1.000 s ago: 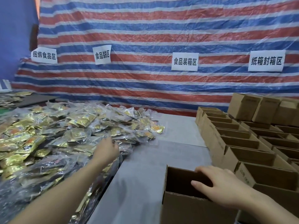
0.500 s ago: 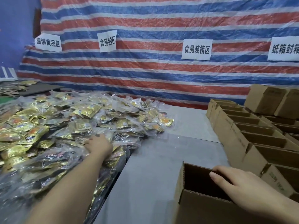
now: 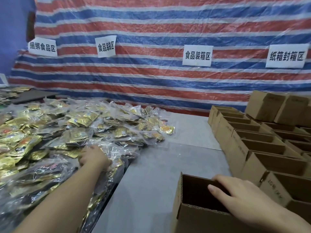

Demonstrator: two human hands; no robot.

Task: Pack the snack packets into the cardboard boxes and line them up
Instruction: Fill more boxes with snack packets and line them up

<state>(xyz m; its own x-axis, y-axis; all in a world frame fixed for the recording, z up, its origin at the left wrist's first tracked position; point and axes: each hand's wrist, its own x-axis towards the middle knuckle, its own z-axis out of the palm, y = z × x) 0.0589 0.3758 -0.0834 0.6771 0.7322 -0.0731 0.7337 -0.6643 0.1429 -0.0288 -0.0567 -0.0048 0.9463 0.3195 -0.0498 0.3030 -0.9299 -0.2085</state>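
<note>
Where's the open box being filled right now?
In the head view, the open cardboard box sits bottom right on the grey table, under the right hand, just ahead of the row of empty boxes.

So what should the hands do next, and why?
Probably the left hand should close on one bag from the pile of snack packets and carry it across to the open box. That hand already rests on the clear bags, the right hand steadies the box by its rim, and what shows of the box's inside looks empty.
</note>
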